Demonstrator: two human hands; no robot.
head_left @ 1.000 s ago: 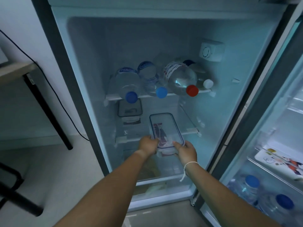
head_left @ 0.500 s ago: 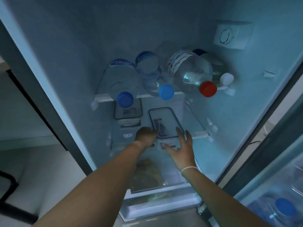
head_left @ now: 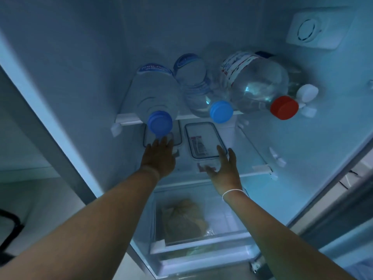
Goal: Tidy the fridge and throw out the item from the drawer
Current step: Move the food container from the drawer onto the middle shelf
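Little writing can be read inside the fridge (head_left: 80, 57): the left blue-capped bottle (head_left: 155, 98) on the upper shelf (head_left: 129, 119) carries a blue band with white letters too blurred to make out, the middle blue-capped bottle (head_left: 196, 85) has a similar band, and the red-capped bottle (head_left: 256, 85) wears a white label with red and dark print that cannot be deciphered. A white-capped bottle (head_left: 306, 92) lies mostly hidden behind the red-capped one. Below that upper shelf, a clear lidded container (head_left: 203, 140) rests on the glass shelf, showing a red-and-white printed packet inside, its text illegible. A second container (head_left: 177, 138) to its left is largely covered by the blue cap and the left hand (head_left: 158, 156), whose fingers are spread flat, gripping nothing. The right hand (head_left: 226, 170) hovers at the lidded container's near right corner, fingers splayed and empty; whether they touch it cannot be told. Beneath the glass shelf, the drawer (head_left: 201, 241) holds a brownish wrapped item (head_left: 183, 219), its contents unclear through the clear front. A white string band (head_left: 232, 193) circles the right wrist.
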